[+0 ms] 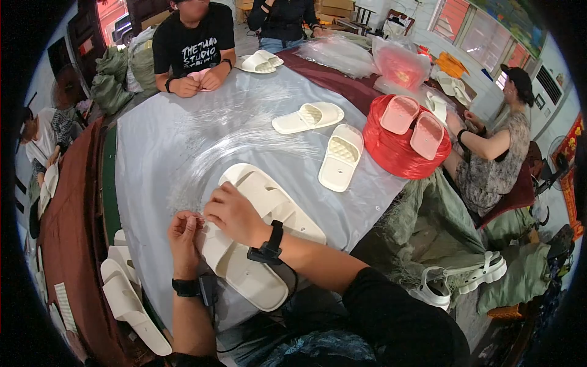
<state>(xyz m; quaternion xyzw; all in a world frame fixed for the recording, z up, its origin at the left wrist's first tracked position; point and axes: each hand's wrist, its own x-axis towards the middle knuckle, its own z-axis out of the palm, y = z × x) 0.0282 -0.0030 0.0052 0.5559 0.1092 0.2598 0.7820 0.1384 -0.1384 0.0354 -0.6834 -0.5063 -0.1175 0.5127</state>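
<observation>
Close together over the table, my left hand (185, 231) and my right hand (235, 211) are both closed in a pinch, with a thin pale strand (200, 218) between the fingertips. Just under and beside them lie two large off-white slippers. The far slipper (292, 208) is partly covered by my right hand and wrist. Nearer to me, the other slipper (251, 278) touches it, its strap end partly behind my right hand. Beyond my hands, many loose clear plastic strands (244, 144) spread over the sheeted table.
Two smaller cream slippers (309, 118) (340, 158) lie to the right. Beside them, a red plastic roll (403, 159) carries two pink slippers (400, 114). More white slippers (128, 300) rest at the lower left. Co-workers sit around the table (147, 165); one (195, 43) faces me.
</observation>
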